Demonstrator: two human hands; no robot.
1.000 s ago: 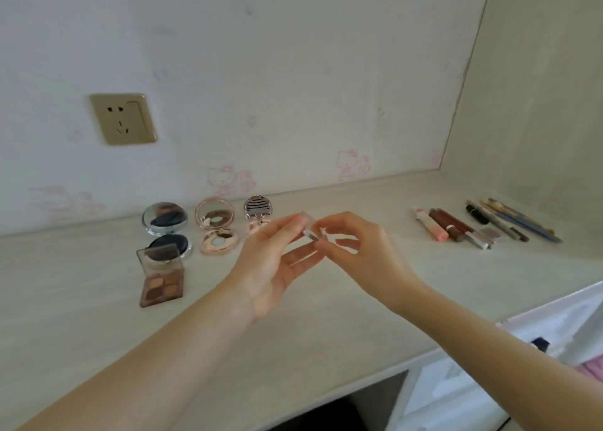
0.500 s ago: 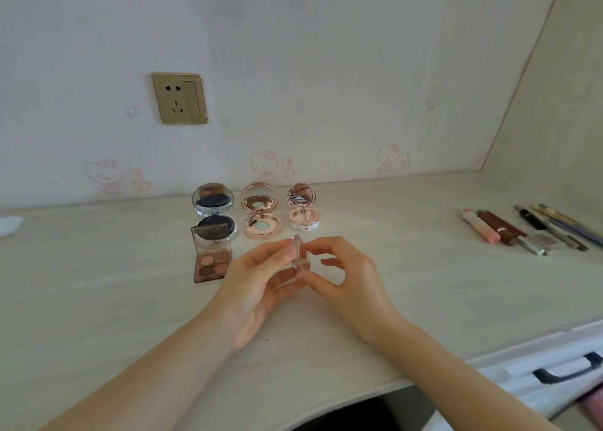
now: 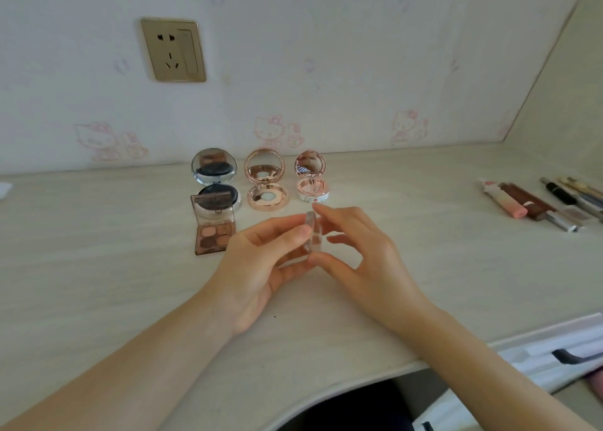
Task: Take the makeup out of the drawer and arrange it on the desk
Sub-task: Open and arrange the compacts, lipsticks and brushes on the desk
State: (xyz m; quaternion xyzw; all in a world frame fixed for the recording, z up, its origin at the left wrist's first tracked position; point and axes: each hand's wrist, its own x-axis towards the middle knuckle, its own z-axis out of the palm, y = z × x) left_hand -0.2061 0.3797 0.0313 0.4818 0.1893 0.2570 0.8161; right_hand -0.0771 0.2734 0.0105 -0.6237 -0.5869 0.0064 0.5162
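Frame centre: left hand & right hand both pinch a small clear case, held edge-on above the desk; fingers curled, half closed, thumb + fingertips on its rims. Contents hard to make out, it's see-thru & thin. Behind: square eyeshadow palette w/ lid up, black round compact, rose-gold compact, small pink compact, all open, mirrored. Right edge: row of lipsticks & pencils, partly cut off. Lower right: white drawer, dark handle.

Both hands come lower and nearer the worktop. Clear compact case, previously tilted flat between fingertips, now stands on edge, left hand and right hand pinching it.
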